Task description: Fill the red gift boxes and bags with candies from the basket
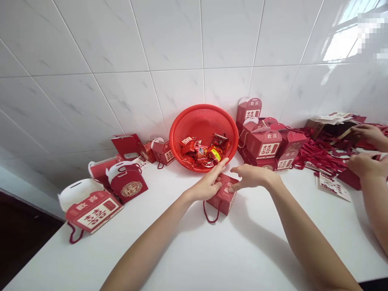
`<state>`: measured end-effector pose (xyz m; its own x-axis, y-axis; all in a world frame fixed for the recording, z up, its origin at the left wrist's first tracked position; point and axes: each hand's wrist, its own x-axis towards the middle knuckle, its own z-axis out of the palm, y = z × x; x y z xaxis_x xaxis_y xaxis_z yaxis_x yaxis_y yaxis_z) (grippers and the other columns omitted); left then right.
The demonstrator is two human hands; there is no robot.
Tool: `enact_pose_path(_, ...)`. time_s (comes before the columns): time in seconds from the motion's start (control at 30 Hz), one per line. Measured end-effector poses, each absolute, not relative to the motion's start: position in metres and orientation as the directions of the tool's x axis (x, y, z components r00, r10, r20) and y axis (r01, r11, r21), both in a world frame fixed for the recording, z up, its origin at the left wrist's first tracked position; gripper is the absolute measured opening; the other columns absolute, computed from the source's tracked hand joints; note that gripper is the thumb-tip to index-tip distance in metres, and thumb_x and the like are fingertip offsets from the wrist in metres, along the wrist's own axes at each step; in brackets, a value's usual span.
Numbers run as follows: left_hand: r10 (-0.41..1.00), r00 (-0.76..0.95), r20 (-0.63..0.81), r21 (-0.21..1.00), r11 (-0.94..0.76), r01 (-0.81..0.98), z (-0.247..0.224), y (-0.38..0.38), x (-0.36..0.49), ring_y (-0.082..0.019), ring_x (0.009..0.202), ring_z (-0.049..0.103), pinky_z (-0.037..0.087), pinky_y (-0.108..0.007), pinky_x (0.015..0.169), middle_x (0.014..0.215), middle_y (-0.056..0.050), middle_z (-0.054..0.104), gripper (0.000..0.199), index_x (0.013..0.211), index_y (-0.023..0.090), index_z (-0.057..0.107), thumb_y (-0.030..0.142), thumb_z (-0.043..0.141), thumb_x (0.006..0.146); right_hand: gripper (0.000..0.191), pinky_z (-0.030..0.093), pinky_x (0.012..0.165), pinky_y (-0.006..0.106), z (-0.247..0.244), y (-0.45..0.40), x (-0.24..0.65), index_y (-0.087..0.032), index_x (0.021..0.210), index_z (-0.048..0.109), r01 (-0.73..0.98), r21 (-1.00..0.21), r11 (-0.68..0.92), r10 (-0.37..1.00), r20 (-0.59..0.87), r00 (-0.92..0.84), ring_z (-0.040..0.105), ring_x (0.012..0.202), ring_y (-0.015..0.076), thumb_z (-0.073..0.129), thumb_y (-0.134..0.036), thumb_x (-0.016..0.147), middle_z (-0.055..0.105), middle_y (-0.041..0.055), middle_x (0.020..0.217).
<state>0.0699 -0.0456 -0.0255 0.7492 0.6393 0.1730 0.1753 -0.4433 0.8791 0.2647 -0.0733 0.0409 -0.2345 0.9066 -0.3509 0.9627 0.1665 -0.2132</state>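
A small red gift box (224,202) with a dark red cord handle (212,220) stands on the white table in front of the basket. My left hand (206,185) holds it from the left, thumb on its top flap and the other fingers stretched along the far side. From the right, my right hand (253,178) touches the flap with its thumb. Its other fingers are bent and spread apart from the thumb. Just behind the box, a red plastic basket (203,115) holds wrapped sweets (201,152).
Assembled red boxes (266,141) are stacked at the back right. More boxes stand at left, one (97,210) nearest the table edge. At far right, a co-worker's hands (365,163) are over red cords (319,149) and flat cards (335,186). A tiled wall (176,36) rises behind.
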Motion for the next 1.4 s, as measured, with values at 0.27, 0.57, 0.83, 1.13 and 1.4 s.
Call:
enact_pose_path(0.27,0.648,0.704,0.290,0.802,-0.566,0.191,-0.039,-0.041,0.072,-0.025,0.152,0.019,0.025,-0.044,0.123,0.166,-0.006,0.017,0.087,0.158,0.026,0.017,0.006,0.049,0.080,0.071,0.051,0.068,0.033,0.033,-0.094,0.226,-0.014,0.129,0.056,0.950,-0.168,0.263,0.902,-0.306,-0.304,0.069,0.094,0.0322,0.071,-0.058,0.075,0.069,0.0171,0.107)
enact_pose_path(0.57,0.665,0.658,0.352,0.756,-0.617,0.219,-0.032,-0.048,0.077,-0.026,0.151,0.022,0.021,-0.046,0.124,0.162,-0.011,0.027,0.077,0.154,0.020,0.029,0.008,0.048,0.081,0.075,0.047,0.091,0.048,-0.003,-0.106,0.202,-0.007,0.141,0.044,0.987,-0.031,0.156,0.986,-0.063,-0.157,0.061,0.110,0.0414,0.056,-0.060,0.089,0.056,0.0294,0.127)
enact_pose_path(0.83,0.766,0.440,0.469,0.851,-0.525,0.007,-0.047,-0.044,0.083,-0.024,0.124,0.058,0.047,-0.041,0.108,0.139,-0.012,0.055,0.051,0.133,0.020,0.053,0.026,0.063,0.083,0.073,0.045,0.083,0.039,-0.007,-0.131,0.264,-0.018,0.140,0.047,0.972,-0.235,0.010,0.997,0.077,0.008,0.060,0.106,0.0356,0.060,-0.061,0.083,0.063,0.0184,0.114)
enact_pose_path(1.13,0.917,0.263,0.300,0.927,-0.345,0.145,-0.091,-0.032,0.079,-0.019,0.084,0.066,0.054,-0.033,0.083,0.095,-0.007,0.071,0.016,0.087,0.016,0.068,0.020,0.060,0.074,0.074,0.045,0.087,0.047,-0.006,-0.129,0.411,-0.011,0.130,0.051,0.728,-0.262,-0.633,0.740,0.069,0.669,0.055,0.118,0.0448,0.050,-0.067,0.082,0.059,0.0280,0.125)
enact_pose_path(1.4,0.925,0.285,0.252,0.931,-0.313,0.190,-0.107,-0.030,0.082,-0.015,0.074,0.061,0.052,-0.028,0.073,0.087,-0.005,0.070,0.018,0.084,0.015,0.069,0.016,0.058,0.069,0.078,0.039,0.097,0.060,-0.032,-0.081,0.407,-0.009,0.141,0.041,0.705,-0.430,-0.564,0.715,0.172,0.678,0.037,0.134,0.0490,0.055,-0.059,0.082,0.041,0.0341,0.141)
